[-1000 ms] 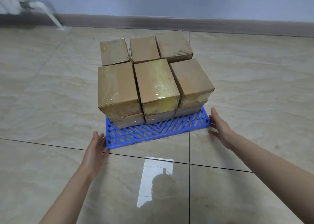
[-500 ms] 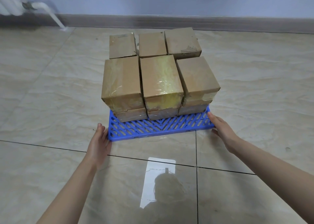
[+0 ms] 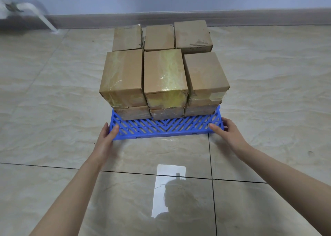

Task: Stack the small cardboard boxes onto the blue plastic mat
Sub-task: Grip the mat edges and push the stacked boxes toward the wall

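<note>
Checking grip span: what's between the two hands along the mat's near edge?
Head view: only the blue mat's bare lattice strip between left hand and right hand; boxes sit behind it.

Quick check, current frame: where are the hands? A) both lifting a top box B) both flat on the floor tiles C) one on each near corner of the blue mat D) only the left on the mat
C: the left hand and the right hand each grip a near corner of the blue plastic mat, under the cardboard boxes.

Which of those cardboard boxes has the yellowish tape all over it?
The middle box in the front row's top layer. Yellowed glossy tape runs across its top and down its front, while its neighbours on either side show mostly plain brown cardboard.
</note>
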